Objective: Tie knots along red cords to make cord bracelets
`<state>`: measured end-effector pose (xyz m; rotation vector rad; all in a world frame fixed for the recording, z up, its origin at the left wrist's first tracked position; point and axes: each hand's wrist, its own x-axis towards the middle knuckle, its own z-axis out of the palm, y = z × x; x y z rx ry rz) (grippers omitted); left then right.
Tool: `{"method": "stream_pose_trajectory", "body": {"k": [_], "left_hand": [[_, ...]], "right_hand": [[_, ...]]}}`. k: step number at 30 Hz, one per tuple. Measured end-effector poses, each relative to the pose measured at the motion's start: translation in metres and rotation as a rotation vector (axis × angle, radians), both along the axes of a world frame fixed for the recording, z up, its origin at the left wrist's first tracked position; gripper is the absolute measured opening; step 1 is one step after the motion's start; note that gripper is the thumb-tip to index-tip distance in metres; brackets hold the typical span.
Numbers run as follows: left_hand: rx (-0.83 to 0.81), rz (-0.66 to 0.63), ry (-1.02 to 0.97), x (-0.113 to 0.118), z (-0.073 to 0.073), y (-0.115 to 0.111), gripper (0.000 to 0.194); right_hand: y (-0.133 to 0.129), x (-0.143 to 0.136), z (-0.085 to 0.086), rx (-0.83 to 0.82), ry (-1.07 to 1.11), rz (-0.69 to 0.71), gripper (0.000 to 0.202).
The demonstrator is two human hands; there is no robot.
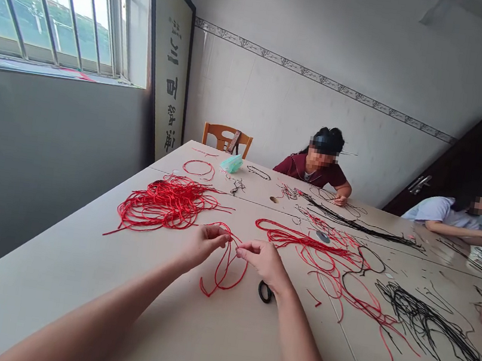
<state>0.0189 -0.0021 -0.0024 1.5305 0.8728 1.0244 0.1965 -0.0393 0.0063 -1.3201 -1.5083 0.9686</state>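
Between my hands hangs a red cord [223, 269], its loops drooping onto the pale table [183, 323]. My left hand [209, 242] pinches the cord near its top, thumb against fingers. Just to the right, my right hand [259, 257] is closed in a pinch on another stretch of the same cord. Whether a knot sits between the fingertips is too small to tell. Beside my right wrist lies a black ring-shaped handle [265, 292], partly hidden by the hand. A large heap of red cords [165, 205] lies beyond my left hand, and a red bundle [304, 239] beyond my right.
Black cords [432, 324] lie tangled at the right, with a long black bundle [361, 225] farther back. A green plastic bag [231, 163] sits near the far edge. One person [320, 162] sits opposite; another person [448, 214] leans in at right. A wooden chair [218, 135] stands behind.
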Motion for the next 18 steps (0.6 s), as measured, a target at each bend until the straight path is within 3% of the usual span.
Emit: {"method": "stream_pose_trajectory", "body": {"k": [3,6,12,18], "left_hand": [[0.022,-0.008,-0.012,0.000,-0.002,0.002,0.026],[-0.065,-0.039,-0.070,-0.001,-0.001,0.001,0.025],[-0.358,-0.199,-0.334,-0.002,0.003,-0.004,0.017],[-0.424,-0.273,-0.438,0.000,0.009,-0.010,0.011]], "right_hand": [[-0.003,0.000,0.005,-0.145,0.114,0.104,0.018],[-0.005,-0.004,0.009,-0.197,0.271,0.140,0.019],[-0.009,-0.009,0.017,-0.181,0.544,0.126,0.014],[-0.010,-0.008,0.016,-0.167,0.610,0.126,0.012]]}}
